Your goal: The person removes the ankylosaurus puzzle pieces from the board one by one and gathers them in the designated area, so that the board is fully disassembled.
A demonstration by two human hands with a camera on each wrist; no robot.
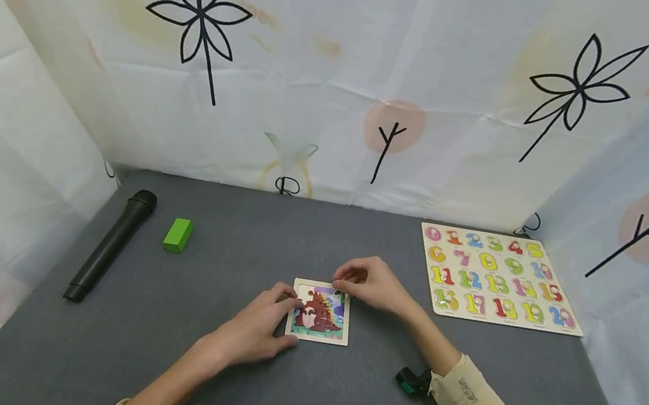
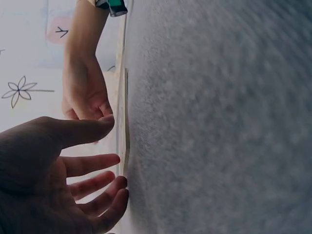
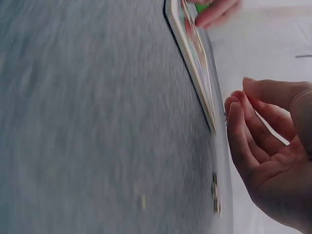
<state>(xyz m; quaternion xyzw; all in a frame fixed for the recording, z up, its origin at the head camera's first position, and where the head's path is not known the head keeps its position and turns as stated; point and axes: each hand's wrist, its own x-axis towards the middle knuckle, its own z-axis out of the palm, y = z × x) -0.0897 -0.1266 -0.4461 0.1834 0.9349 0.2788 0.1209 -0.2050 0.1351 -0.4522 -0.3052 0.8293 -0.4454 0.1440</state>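
Note:
A square picture board (image 1: 317, 336) with a pale rim and a red-brown figure lies flat on the grey table; its edge (image 3: 192, 63) also shows in the right wrist view. My left hand (image 1: 257, 324) is at its left side, fingers spread and slightly bent, thumb by the lower left corner. Over the upper right corner is my right hand (image 1: 372, 283), thumb and index tips brought together. A small dark spot shows by those tips; whether it is a held piece cannot be told. The right wrist view shows the right hand (image 3: 273, 131) raised beside the board.
A pale number board (image 1: 502, 279) lies at the back right. On the left are a black microphone (image 1: 111, 246) and a green block (image 1: 177, 235). Small unidentified items (image 3: 216, 192) lie beyond the picture board in the right wrist view. Patterned white cloth (image 1: 330, 77) encloses the table.

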